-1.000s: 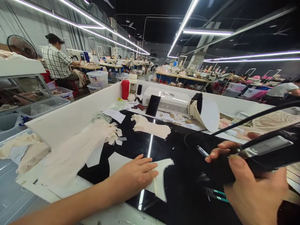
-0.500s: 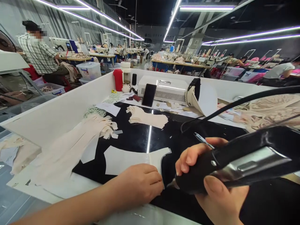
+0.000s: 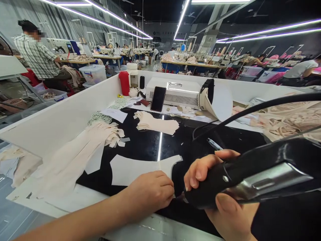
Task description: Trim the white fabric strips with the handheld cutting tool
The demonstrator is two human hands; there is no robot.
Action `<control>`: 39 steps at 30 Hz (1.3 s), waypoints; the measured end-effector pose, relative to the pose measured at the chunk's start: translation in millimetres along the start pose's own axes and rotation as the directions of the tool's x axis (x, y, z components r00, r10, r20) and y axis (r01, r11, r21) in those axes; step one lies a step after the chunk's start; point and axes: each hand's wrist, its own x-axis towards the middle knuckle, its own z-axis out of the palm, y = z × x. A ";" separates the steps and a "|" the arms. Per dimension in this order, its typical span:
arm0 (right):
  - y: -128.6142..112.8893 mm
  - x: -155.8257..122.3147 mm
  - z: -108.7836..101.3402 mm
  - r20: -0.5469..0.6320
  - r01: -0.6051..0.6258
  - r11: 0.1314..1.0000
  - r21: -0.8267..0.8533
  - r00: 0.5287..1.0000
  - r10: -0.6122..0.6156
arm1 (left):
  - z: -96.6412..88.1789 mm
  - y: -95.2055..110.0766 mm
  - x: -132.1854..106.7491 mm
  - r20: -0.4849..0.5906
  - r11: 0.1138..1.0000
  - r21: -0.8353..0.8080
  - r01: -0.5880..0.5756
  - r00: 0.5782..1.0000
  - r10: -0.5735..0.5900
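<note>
Pinning the near right edge of the pale cut piece [image 3: 130,169], your left hand [image 3: 150,190] has its fingers curled close together, tips bearing down where the fabric meets the black table [image 3: 150,144]. That hold most likely keeps the edge flat and steady, because the nose of the black corded tool [image 3: 250,167] sits just beside those fingertips, at 3 o'clock from them. Your right hand [image 3: 227,212] is wrapped shut around the tool's grip, thumb along the near side, and its cable [image 3: 250,110] loops off toward 1 o'clock.

The piece itself lies flat, stretching from your left hand toward 10 o'clock. A silver pen [image 3: 214,144] lies at 1 o'clock. At 12 o'clock sits a small stack of cut pieces [image 3: 156,124], and at 10 o'clock a long fanned pile [image 3: 82,150], both within your reach, probably for that reason. Further out at 12 o'clock, a phone [image 3: 157,98] leans on a white machine [image 3: 180,93], with a red bottle [image 3: 124,83] at 11.

Beyond the table's white wall [image 3: 75,113], a lidded clear bin [image 3: 94,73] has contents too unclear to name, and a shallow tub [image 3: 50,95] holds small scraps.
</note>
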 end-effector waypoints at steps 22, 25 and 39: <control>3.4 1.7 0.5 -0.045 0.039 0.998 -0.057 0.998 -0.042 | -2.2 -6.3 -6.4 -0.022 0.997 -0.067 -0.036 0.999 0.035; 3.2 2.3 0.2 -0.036 0.040 0.999 -0.035 0.999 -0.041 | -7.1 -8.0 -8.4 -0.025 0.995 -0.052 -0.085 0.996 0.084; 1.6 3.3 -0.5 -0.036 0.027 0.998 -0.049 0.999 -0.029 | -17.8 -15.2 -13.9 0.061 0.987 0.047 -0.152 0.987 0.149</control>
